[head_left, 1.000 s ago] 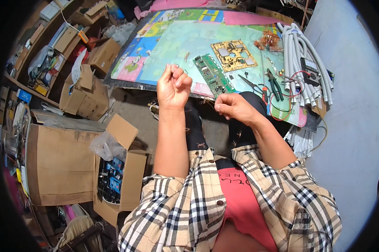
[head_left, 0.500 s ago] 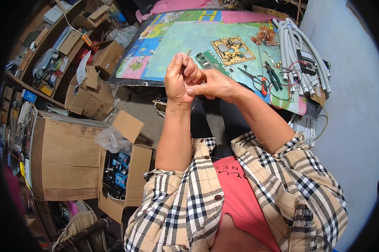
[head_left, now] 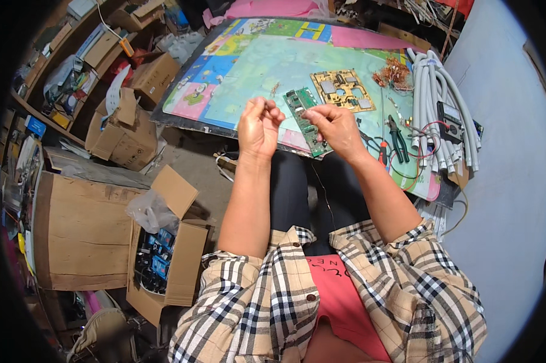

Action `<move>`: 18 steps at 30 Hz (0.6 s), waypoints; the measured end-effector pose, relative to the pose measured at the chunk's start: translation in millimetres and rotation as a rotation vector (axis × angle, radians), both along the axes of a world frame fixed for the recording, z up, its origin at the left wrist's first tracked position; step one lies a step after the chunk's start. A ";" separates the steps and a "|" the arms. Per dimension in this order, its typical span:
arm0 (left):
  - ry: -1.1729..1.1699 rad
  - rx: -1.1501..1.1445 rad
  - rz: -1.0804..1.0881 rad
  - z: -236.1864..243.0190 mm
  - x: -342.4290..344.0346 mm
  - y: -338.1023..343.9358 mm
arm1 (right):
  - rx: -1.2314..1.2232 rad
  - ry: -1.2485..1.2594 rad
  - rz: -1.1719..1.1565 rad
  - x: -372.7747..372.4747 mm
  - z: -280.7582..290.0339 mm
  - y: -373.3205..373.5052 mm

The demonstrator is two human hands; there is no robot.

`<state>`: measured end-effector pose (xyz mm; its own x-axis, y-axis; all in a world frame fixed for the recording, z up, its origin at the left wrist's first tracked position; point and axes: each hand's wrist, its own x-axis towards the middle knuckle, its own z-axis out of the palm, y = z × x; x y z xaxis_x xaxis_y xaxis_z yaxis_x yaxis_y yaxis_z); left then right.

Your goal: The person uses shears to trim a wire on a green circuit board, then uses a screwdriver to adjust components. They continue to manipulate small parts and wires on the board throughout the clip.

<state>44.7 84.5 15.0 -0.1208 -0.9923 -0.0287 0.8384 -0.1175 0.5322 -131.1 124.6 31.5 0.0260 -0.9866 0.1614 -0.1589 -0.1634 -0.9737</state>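
Note:
Raised over the near edge of the table, my left hand is closed, fingers curled in. A small twisted tuft of thin copper wire shows just above its fingertips. My right hand is a short way to the right, thumb and forefinger pinched together. Below it hangs a fine copper wire, running down over my dark trousers; its upper end is lost behind the hand. Behind the hands lies a long green circuit board, with a tan circuit board beyond it.
Pliers, an orange-handled screwdriver and partly hidden scissors lie at the table's right. Past them are tangled copper wire, a multimeter and grey tubes. Open cardboard boxes and a crowded shelf stand left.
My hands were together, right fingers touching the left wrist; they have moved apart, the right one going right. The fine wire that hung by my left forearm now hangs below my right hand.

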 end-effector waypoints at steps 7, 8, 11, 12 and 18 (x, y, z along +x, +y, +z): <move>-0.408 0.109 -0.118 -26.2 -48.5 -25.1 | 0.052 0.001 -0.109 -2.7 -21.6 -44.9; -0.519 0.117 -0.146 -29.7 -51.8 -31.5 | 0.014 0.066 -0.108 -5.2 -29.6 -51.9; -0.666 0.095 -0.348 -32.9 -51.4 -58.2 | -0.024 0.208 -0.179 -15.7 -50.3 -81.9; -0.706 0.066 -0.334 -32.4 -55.1 -67.2 | -0.023 0.226 -0.197 -19.7 -55.6 -93.1; -0.981 -0.031 -0.130 -46.0 -74.9 -109.7 | 0.286 -0.310 -0.138 -11.5 -66.9 -141.8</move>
<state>-30.1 -25.1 -31.0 -0.1652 -0.9750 -0.1486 0.0061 -0.1517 0.9884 -142.6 -17.2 -35.4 -0.1159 -0.9835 -0.1392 0.1459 0.1218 -0.9818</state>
